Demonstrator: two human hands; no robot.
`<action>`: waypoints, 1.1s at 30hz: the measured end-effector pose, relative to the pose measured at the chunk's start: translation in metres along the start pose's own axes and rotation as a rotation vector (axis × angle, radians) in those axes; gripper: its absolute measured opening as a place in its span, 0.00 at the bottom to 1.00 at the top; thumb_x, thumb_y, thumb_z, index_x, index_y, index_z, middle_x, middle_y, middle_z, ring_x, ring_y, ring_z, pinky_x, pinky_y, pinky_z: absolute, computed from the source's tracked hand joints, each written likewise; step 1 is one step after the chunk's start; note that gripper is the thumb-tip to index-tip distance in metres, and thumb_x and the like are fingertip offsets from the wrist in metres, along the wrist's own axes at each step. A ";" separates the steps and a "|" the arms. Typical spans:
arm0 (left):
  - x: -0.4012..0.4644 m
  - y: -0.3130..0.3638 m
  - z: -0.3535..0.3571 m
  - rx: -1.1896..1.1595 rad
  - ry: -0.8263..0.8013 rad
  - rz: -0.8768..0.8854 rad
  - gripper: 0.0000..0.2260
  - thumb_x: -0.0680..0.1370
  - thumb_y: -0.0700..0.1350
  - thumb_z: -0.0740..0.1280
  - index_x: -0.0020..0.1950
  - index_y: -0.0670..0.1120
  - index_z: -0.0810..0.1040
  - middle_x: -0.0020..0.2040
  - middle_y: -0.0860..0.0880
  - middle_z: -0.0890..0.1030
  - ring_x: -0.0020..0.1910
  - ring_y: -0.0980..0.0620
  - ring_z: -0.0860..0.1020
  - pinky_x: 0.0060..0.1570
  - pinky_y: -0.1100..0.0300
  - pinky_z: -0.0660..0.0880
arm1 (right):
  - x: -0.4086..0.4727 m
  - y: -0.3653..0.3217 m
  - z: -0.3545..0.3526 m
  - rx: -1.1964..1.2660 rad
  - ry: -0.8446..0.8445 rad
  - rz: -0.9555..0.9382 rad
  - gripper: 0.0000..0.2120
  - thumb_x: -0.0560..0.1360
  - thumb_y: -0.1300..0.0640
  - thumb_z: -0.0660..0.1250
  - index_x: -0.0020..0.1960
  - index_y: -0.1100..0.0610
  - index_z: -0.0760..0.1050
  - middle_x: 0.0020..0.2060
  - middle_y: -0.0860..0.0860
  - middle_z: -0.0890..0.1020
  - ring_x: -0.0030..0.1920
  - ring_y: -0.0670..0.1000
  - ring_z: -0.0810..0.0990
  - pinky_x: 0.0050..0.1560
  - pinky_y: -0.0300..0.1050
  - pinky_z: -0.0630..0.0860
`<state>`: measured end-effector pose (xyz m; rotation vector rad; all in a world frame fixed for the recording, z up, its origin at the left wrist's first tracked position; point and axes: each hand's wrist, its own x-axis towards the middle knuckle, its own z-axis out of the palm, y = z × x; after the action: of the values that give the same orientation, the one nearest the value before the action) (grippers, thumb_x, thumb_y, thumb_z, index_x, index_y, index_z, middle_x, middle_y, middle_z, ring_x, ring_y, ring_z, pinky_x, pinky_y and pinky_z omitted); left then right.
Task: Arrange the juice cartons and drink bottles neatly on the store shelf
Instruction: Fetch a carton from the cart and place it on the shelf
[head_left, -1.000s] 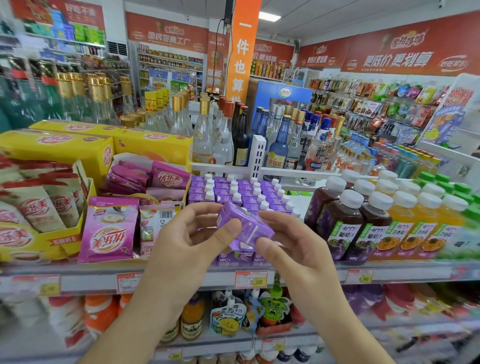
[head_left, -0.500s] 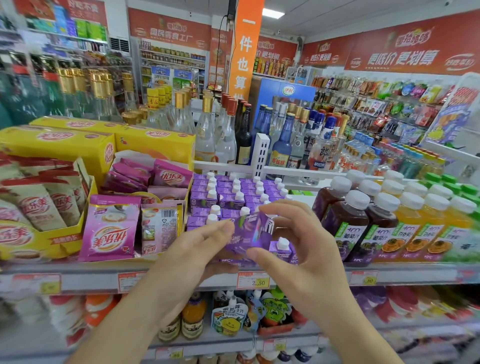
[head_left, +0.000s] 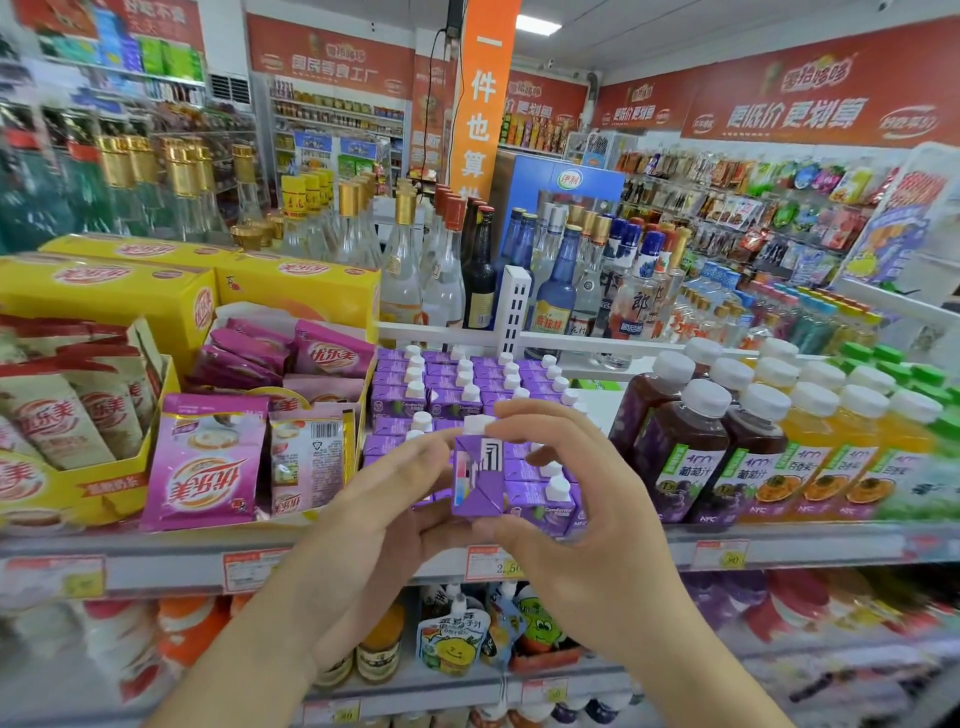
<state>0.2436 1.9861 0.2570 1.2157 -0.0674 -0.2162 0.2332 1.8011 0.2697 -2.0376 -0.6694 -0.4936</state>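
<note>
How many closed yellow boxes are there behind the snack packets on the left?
3 yellow boxes: one at the far left, one behind it, and one further right, behind the pink packets. More may be hidden behind them.

Pink milk-tea sachets (head_left: 205, 462) stand in a yellow cardboard tray (head_left: 111, 486) at the shelf's left end; glass liquor bottles (head_left: 405, 260) stand behind.

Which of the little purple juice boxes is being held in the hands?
The purple carton at the shelf's front edge, pinched between the left hand and right hand. It shows its narrow side, white cap up; the other cartons sit untouched in rows behind.
</note>
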 end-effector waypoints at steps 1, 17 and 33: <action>0.004 -0.001 -0.002 -0.005 0.046 0.009 0.11 0.85 0.42 0.65 0.67 0.44 0.79 0.57 0.37 0.84 0.47 0.40 0.84 0.46 0.51 0.84 | -0.001 0.002 -0.001 -0.002 0.002 -0.003 0.28 0.71 0.66 0.81 0.64 0.44 0.78 0.65 0.40 0.79 0.71 0.47 0.76 0.66 0.37 0.73; 0.028 -0.006 -0.020 0.662 0.296 0.488 0.21 0.73 0.45 0.80 0.60 0.63 0.82 0.56 0.62 0.85 0.59 0.60 0.82 0.61 0.60 0.79 | 0.046 0.031 -0.012 0.008 -0.021 0.211 0.11 0.76 0.62 0.78 0.48 0.45 0.83 0.45 0.41 0.84 0.44 0.47 0.82 0.45 0.38 0.78; 0.067 -0.045 -0.057 1.710 0.194 0.393 0.23 0.86 0.61 0.52 0.73 0.53 0.77 0.76 0.54 0.74 0.75 0.53 0.73 0.72 0.54 0.69 | 0.160 0.126 0.044 -0.250 -0.100 0.336 0.09 0.77 0.59 0.76 0.43 0.48 0.79 0.40 0.44 0.84 0.39 0.46 0.83 0.39 0.40 0.76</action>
<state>0.3132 2.0101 0.1909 2.8627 -0.3659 0.4342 0.4395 1.8254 0.2591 -2.3653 -0.3218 -0.2905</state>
